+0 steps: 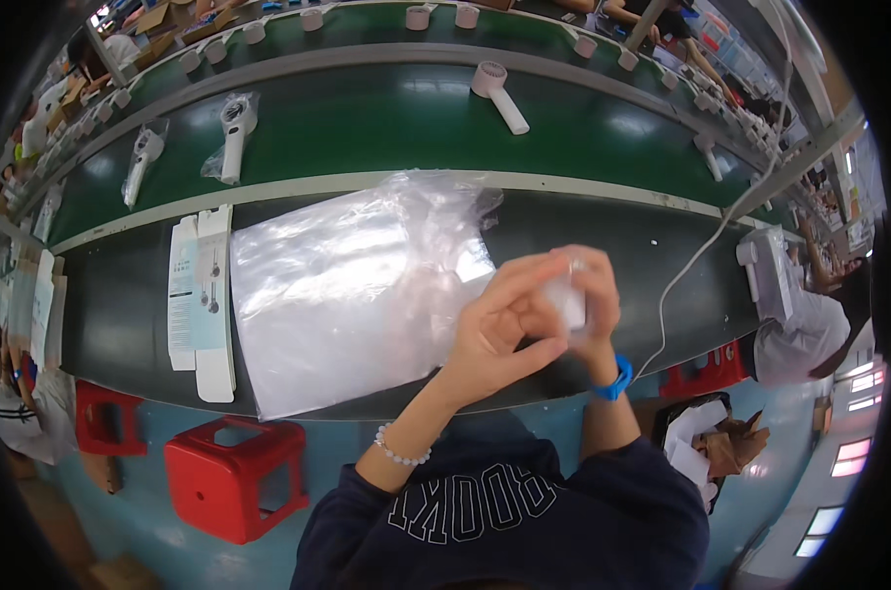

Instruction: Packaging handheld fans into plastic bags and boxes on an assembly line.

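In front of my chest, over the bench's front edge, both hands are raised around a small white object (566,303), blurred and partly hidden by fingers. My right hand (600,295) curls round its far side. My left hand (504,329) cups it from the left, forefinger near its top and thumb near its bottom. Its exact kind cannot be made out. Just left of my hands lies a stack of clear plastic bags (317,295). Beyond that, a flattened white and pale-blue printed carton (212,305) rests on the dark bench.
A green conveyor belt (367,118) runs behind the bench, carrying a bare white handheld fan (504,103) and bagged fans (234,138). A white cable (681,275) hangs on the right. Red stools (234,477) stand below, and a bin with brown paper (735,442) sits at right.
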The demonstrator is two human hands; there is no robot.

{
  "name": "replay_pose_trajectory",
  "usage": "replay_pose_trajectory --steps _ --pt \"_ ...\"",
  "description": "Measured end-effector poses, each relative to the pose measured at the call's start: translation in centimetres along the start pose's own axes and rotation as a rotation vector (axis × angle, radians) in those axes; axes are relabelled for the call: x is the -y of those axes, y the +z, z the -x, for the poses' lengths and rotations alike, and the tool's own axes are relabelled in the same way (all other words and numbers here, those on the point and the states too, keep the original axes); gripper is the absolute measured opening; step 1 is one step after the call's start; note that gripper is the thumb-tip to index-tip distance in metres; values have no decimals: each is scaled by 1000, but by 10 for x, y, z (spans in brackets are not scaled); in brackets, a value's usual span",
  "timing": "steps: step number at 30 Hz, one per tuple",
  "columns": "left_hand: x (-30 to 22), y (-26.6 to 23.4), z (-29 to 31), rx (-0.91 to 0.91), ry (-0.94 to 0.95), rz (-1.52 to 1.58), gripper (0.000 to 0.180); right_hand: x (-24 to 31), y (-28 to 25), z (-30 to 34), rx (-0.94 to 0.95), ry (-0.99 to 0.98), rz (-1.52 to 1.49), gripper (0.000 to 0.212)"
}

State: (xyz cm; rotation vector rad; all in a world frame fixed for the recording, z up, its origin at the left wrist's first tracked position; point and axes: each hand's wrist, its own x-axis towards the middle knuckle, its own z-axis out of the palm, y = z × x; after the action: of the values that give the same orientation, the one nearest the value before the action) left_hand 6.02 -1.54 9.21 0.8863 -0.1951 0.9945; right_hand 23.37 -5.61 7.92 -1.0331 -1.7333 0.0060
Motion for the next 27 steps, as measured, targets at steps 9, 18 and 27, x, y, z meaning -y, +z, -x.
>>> replay_pose_trajectory --steps 9,18,27 --pt "-3 -44 68 320 -30 -1529 43 -125 20 -175 -93 209 -18 29" --pt "-1 -52 90 8 -91 -1695 28 -283 103 -236 279 540 111 45" --pt "1 -54 88 10 27 -1755 16 -311 115 -250 36 82 655 42"
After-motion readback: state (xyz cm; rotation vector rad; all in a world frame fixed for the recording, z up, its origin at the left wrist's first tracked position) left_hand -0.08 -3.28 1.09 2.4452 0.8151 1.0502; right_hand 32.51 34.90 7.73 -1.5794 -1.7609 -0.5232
